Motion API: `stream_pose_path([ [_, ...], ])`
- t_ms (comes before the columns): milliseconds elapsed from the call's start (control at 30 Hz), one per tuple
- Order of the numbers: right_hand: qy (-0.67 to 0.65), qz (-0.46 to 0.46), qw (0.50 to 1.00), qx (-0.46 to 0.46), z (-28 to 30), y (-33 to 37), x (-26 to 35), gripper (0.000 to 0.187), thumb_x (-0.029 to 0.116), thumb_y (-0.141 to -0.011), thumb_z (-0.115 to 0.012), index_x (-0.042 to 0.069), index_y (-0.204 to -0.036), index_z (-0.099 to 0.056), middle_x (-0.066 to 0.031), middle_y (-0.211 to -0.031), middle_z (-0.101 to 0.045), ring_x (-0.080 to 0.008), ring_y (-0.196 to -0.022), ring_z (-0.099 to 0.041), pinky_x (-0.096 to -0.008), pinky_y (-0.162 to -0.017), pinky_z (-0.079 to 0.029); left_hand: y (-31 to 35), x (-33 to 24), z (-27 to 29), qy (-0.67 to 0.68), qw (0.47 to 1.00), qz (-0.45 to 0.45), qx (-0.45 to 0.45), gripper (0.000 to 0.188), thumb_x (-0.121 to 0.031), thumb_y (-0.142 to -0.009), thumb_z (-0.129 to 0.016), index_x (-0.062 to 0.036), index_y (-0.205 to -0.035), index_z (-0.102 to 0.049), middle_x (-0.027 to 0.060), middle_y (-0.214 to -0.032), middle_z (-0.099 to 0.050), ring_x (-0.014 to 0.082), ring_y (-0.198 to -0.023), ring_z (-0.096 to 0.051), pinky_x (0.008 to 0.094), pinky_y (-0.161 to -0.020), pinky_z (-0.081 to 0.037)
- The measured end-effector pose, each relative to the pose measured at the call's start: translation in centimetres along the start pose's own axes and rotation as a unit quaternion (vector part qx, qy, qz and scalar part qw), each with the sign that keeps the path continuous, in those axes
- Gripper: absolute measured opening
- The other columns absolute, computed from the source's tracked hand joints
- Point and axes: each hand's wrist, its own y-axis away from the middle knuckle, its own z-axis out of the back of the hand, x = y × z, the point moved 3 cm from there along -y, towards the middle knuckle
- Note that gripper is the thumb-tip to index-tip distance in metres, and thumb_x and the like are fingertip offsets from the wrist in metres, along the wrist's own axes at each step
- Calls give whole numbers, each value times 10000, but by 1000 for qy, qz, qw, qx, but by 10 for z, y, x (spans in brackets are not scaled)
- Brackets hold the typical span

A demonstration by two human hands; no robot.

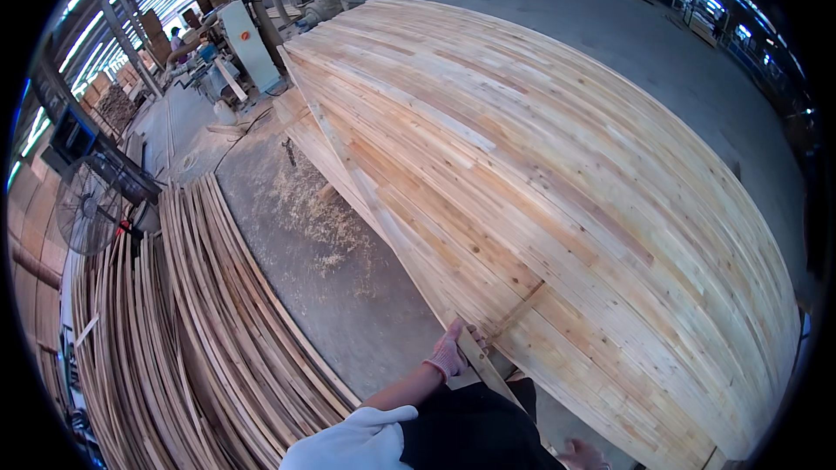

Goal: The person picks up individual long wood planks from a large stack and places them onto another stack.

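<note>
My left hand (448, 355), in a pale knitted glove, is closed around a long thin wooden strip (380, 213). The strip slants from the far left, over the near edge of a stack of wide wooden panels (557, 183), down past my lap. At the lower edge, my right hand (582, 454) shows only in part, close to the strip's near end. Its fingers are blurred and cut off, so its grip is hidden. The panels are made of many narrow joined boards, with knots here and there.
Left of me lies a big pile of long wooden strips (209, 296). Sawdust and shavings (322, 226) litter the concrete floor. A standing fan (89, 204) is at the far left. Machines with a pale cabinet (250, 48) stand beyond, with a person (177, 42) near them.
</note>
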Motion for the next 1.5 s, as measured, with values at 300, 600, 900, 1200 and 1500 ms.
stream_pose_path([
  [300, -76, -340, 935, 59, -42, 105, 5, 484, 419, -895, -549, 78, -1239, -554, -179, -1044, -659, -302, -945, -638, -429, -798, -503, 43, -33, 15, 15, 1000, -1, 15, 368, -414, -914, -555, -51, -972, -570, 100, -791, -593, 306, -731, -580, 516, -749, -497],
  [600, -41, -288, 955, 65, -68, 91, -37, 497, 402, -878, -568, 90, -1263, -533, -187, -1084, -644, -305, -998, -622, -431, -835, -490, 63, -22, 21, 8, 998, -54, 11, 246, -310, -907, -579, -65, -936, -566, 91, -797, -583, 285, -738, -578, 487, -745, -503],
  [900, -19, -218, 970, 104, -89, 71, -113, 492, 379, -864, -562, 107, -1273, -523, -207, -1132, -614, -327, -1071, -590, -429, -910, -457, 49, 12, 70, 1, 987, -97, -128, 248, -321, -905, -594, -78, -956, -594, 85, -877, -637, 279, -821, -623, 465, -821, -503],
  [1200, 21, -82, 996, 18, 12, -82, 54, 587, 443, -674, -724, 148, -1165, -596, -159, -1045, -661, -332, -992, -632, -436, -860, -499, 28, 186, 97, -65, 976, 198, 61, 429, -405, -915, -568, -85, -1200, -574, 80, -1183, -603, 257, -1097, -553, 460, -1019, -384],
  [1500, -274, 15, 957, -87, 4, -79, 31, 518, 417, -800, -659, 115, -1214, -587, -164, -1105, -648, -339, -997, -627, -412, -870, -488, 56, 147, 55, -73, 996, 42, 24, 378, -327, -907, -613, -77, -1187, -566, 111, -1189, -613, 289, -1139, -552, 461, -1015, -420],
])
